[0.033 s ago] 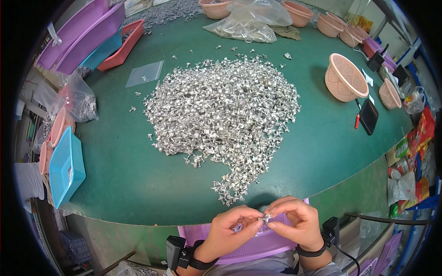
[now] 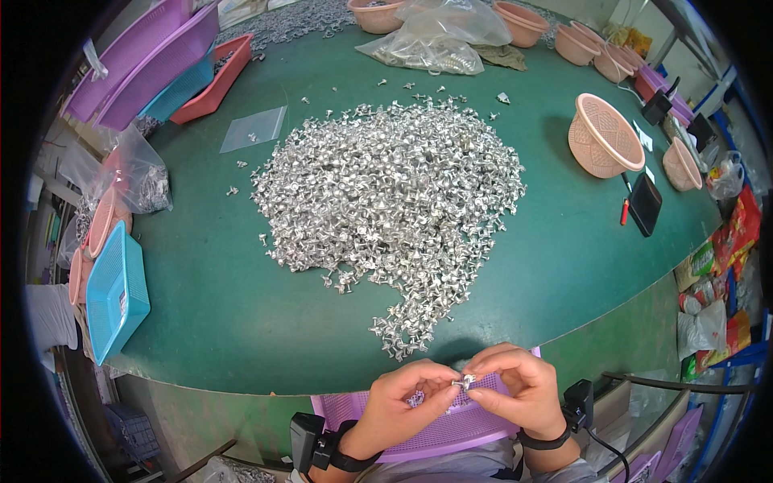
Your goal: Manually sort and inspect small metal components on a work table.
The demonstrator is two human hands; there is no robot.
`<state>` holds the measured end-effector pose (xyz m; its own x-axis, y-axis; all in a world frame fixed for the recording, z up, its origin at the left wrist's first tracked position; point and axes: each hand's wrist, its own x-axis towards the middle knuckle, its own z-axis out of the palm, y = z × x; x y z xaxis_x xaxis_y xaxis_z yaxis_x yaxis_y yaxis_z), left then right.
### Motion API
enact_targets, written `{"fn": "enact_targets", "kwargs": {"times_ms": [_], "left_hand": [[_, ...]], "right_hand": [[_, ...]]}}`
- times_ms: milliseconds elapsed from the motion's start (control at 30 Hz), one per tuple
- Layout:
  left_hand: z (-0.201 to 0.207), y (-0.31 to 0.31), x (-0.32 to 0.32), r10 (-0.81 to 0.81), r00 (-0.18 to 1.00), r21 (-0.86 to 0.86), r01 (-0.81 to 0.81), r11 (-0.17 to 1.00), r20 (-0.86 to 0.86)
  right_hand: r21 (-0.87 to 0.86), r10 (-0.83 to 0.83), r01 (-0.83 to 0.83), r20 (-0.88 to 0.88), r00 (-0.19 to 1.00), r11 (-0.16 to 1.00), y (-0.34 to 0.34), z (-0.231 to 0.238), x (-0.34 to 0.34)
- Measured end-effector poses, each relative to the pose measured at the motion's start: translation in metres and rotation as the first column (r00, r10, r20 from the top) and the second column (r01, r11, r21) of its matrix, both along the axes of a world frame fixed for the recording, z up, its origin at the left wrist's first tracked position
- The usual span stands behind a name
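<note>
Between the fingertips of my left hand (image 2: pixel 411 394) and my right hand (image 2: pixel 519 385) is a small silver metal fitting (image 2: pixel 463 384). Thumb and forefinger of each hand pinch it from opposite sides. Its exact kind is too small to make out. Below my hands sits a purple plastic basket (image 2: pixel 338 409), partly hidden by them, with a few similar fittings inside. Just beyond my hands, a large heap of silver metal fittings (image 2: pixel 386 193) covers the middle of the green table, a narrow tail of it reaching toward me.
The green table (image 2: pixel 209 322) has a curved front edge. A blue basket (image 2: pixel 118 294) stands at the left, a peach basket (image 2: pixel 605 135) at the right beside a black flat device (image 2: pixel 645 204). Clear plastic bags (image 2: pixel 439 40) lie at the back. Purple baskets (image 2: pixel 153 60) are stacked far left.
</note>
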<state>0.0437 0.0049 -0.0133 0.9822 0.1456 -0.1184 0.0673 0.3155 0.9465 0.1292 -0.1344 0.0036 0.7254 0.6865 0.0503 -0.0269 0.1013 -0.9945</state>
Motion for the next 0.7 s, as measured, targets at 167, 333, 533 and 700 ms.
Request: {"fn": "enact_targets", "kwargs": {"times_ms": [167,333,533,700], "left_hand": [[0.007,0.003,0.004,0.005,0.997,-0.207,-0.020,0.978,-0.071],[0.004,0.004,0.007,-0.049,0.996,-0.504,0.005,0.864,-0.074],[-0.001,0.003,0.006,0.000,0.986,-0.406,-0.069,0.911,-0.168],[-0.002,0.001,0.010,0.109,0.984,-0.279,-0.146,0.949,-0.142]], "right_hand": [[0.107,0.049,-0.040,-0.079,0.996,0.993,0.002,0.002,0.002],[-0.278,-0.097,0.216,0.387,0.917,0.936,0.020,-0.005,0.019],[-0.419,-0.034,0.467,0.714,0.699,0.779,0.037,-0.023,0.027],[-0.391,-0.144,0.211,0.193,0.971,0.896,0.016,-0.008,0.019]]}}
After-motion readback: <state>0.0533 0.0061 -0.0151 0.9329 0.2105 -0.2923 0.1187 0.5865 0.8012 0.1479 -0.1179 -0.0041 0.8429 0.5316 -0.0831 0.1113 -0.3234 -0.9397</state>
